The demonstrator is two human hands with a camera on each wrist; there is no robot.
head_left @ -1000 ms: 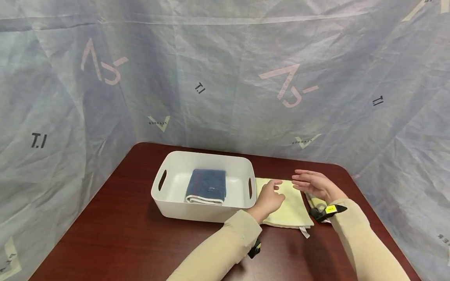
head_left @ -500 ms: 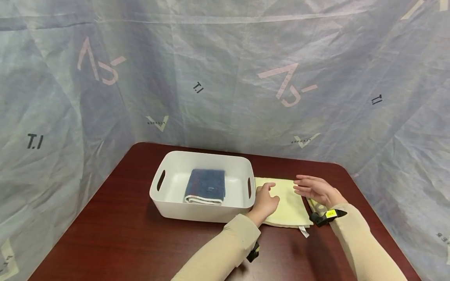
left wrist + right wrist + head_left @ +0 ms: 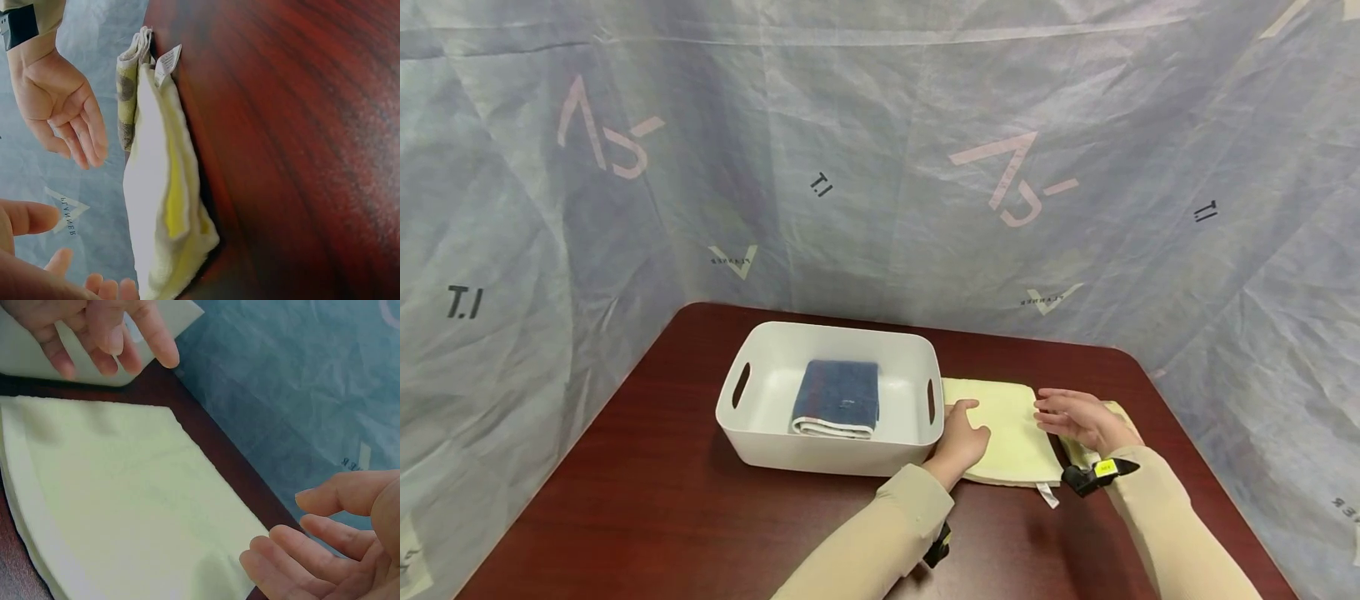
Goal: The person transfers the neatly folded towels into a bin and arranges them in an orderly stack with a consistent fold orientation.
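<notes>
left hand (image 3: 964, 433): open, fingers relaxed, at the near-left edge of the towel (image 3: 1003, 433), beside the bin (image 3: 760, 433).
right hand (image 3: 1078, 418): open, over the towel's right edge and a patterned cloth (image 3: 1082, 454).
towel: folded, flat on the surface (image 3: 700, 517), right of the bin.
risk: a one-sided lift may unfold it.
change: both hands lower, closer to the towel.

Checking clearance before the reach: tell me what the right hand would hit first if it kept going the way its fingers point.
The right hand points left across the folded yellow towel, toward the left hand. Probably that hand first, then the white bin; depth is unclear.
</notes>
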